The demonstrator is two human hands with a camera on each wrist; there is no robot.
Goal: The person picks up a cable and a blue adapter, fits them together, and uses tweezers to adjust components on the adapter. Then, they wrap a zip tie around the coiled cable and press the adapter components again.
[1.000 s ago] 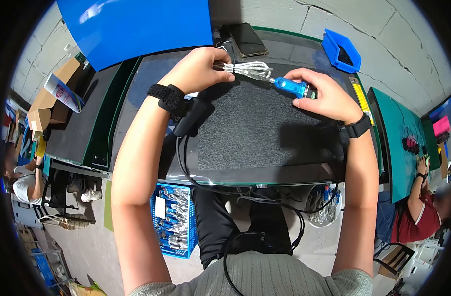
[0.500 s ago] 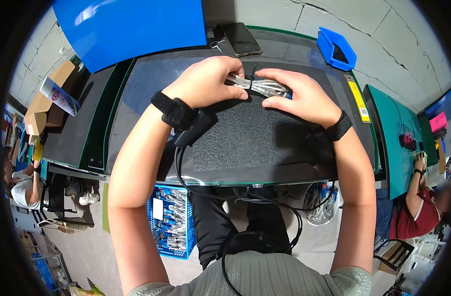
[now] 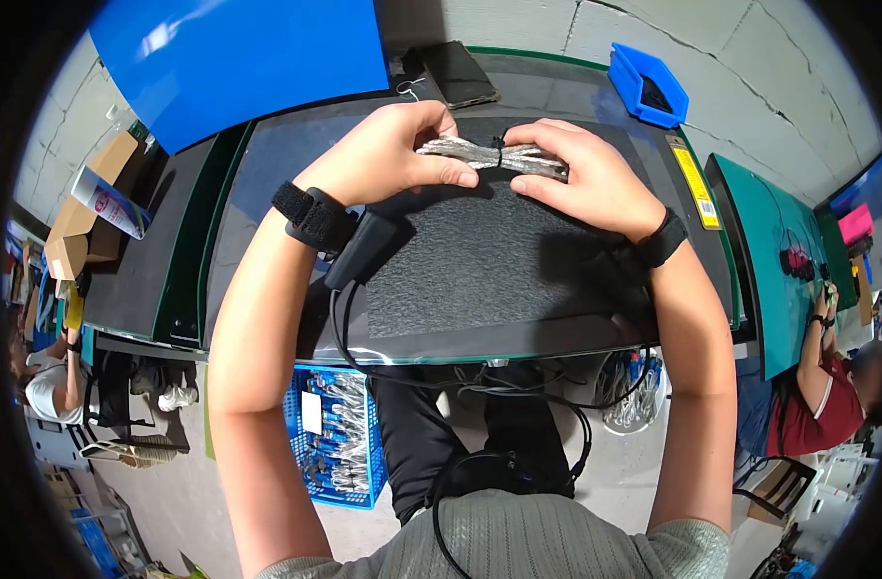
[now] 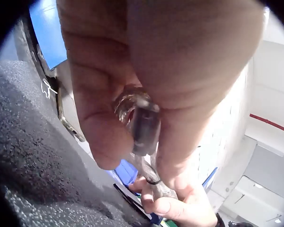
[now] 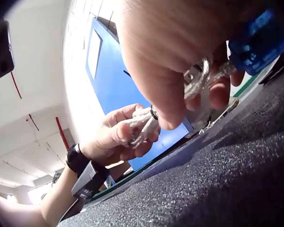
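Observation:
A coiled silver cable [image 3: 460, 151] in a flattened bundle, bound with a black tie [image 3: 500, 147], spans the two hands above the dark textured mat [image 3: 460, 261]. My left hand [image 3: 388, 154] grips the bundle's left end between thumb and fingers. In the left wrist view a metal-ended plug [image 4: 146, 126] shows between that thumb and the fingers. My right hand [image 3: 590, 181] pinches the other end, just right of the tie. The cable's blue connector [image 5: 260, 43] shows by the right palm in the right wrist view; in the head view the hand hides it.
A phone [image 3: 455, 75] lies at the bench's back edge, near a thin white tie [image 3: 411, 89]. A blue bin [image 3: 648, 85] stands at the back right. Below the bench are a blue basket [image 3: 374, 454] of bundled cables and a container with more cables [image 3: 638, 391].
My right hand has moved left, from holding the blue connector out to the side to pinching the coiled bundle. The connector is now behind that hand. The left hand keeps its grip.

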